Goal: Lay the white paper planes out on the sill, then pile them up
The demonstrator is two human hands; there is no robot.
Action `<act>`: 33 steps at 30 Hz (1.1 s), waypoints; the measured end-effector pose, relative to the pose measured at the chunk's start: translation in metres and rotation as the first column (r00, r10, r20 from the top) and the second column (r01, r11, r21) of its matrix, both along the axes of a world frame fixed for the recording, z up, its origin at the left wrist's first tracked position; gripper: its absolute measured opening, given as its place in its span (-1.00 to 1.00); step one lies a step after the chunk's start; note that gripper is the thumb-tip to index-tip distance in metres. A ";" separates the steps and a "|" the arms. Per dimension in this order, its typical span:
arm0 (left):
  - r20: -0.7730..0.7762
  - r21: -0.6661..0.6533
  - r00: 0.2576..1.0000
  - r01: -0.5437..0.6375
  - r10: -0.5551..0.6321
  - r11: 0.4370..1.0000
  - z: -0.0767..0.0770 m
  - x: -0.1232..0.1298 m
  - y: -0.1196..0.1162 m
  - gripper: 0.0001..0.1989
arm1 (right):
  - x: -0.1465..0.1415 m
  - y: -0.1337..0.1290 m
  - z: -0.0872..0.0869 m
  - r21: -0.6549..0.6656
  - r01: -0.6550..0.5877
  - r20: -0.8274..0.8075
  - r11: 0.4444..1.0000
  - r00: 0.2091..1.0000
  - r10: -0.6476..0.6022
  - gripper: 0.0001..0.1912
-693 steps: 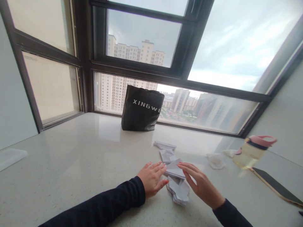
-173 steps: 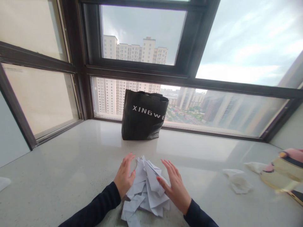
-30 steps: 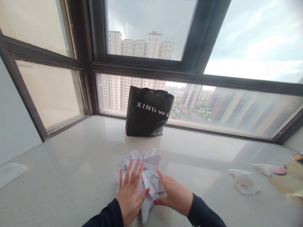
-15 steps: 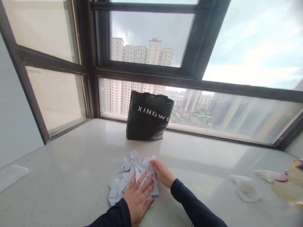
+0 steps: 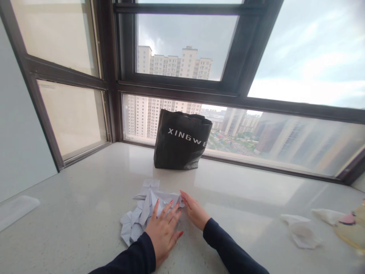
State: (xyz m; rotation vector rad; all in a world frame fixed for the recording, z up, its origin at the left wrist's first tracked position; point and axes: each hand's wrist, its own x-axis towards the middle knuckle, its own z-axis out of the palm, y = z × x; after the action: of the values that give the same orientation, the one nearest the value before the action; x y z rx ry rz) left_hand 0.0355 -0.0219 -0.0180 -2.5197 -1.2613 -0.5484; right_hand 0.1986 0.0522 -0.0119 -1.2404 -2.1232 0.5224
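Several folded white papers (image 5: 145,207) lie in a loose heap on the pale speckled sill. My left hand (image 5: 164,232) rests palm down on the near right part of the heap, its fingers spread. At the heap's right edge, my right hand (image 5: 194,209) is on its side with the fingers together, the fingertips touching the paper; whether it grips any of it cannot be made out. One flat folded piece sticks out at the heap's far left.
Behind the papers a black bag (image 5: 181,142) with white letters stands upright by the window. White crumpled packets (image 5: 303,232) and a yellowish item (image 5: 352,228) lie at the right. A white translucent object (image 5: 18,211) is at the left edge.
The paper heap has shifted left and its pieces have moved against one another. My left hand has moved slightly left with it. My right hand stays at the heap's right edge.
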 end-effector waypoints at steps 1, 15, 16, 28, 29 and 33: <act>0.013 -0.008 1.000 -0.004 0.005 1.000 0.001 -0.003 0.003 -0.57 | -0.004 -0.004 0.000 -0.008 -0.031 -0.033 0.999 0.999 0.031 -0.61; 0.057 -0.048 0.998 0.001 0.002 0.999 0.019 -0.025 0.017 -0.61 | -0.024 -0.029 0.002 -0.150 -0.125 -0.200 0.981 0.975 0.093 -0.35; 0.047 -0.058 0.999 0.013 -0.010 0.998 0.017 -0.021 0.016 -0.60 | -0.024 -0.029 0.001 -0.157 -0.191 -0.217 0.969 0.964 0.155 -0.30; -0.160 -0.318 0.987 -0.078 0.028 0.945 0.024 -0.059 0.019 -0.42 | 0.025 -0.053 0.000 -0.147 -0.064 -0.028 0.987 0.998 0.060 -0.49; -0.169 -0.321 0.984 -0.106 0.054 0.941 0.028 -0.059 0.018 -0.42 | 0.026 -0.055 -0.001 -0.132 -0.064 -0.001 0.989 0.998 0.064 -0.52; -0.140 -0.298 0.990 -0.016 -0.027 0.954 0.032 -0.040 0.012 -0.40 | 0.026 -0.058 -0.004 -0.079 -0.057 0.123 0.995 0.990 0.067 -0.56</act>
State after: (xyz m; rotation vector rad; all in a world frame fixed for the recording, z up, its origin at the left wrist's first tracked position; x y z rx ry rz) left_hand -0.0041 -0.0096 0.0139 -2.7478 -1.3727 -0.1817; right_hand 0.2244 -0.0058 -0.0155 -1.2823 -2.2717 0.5701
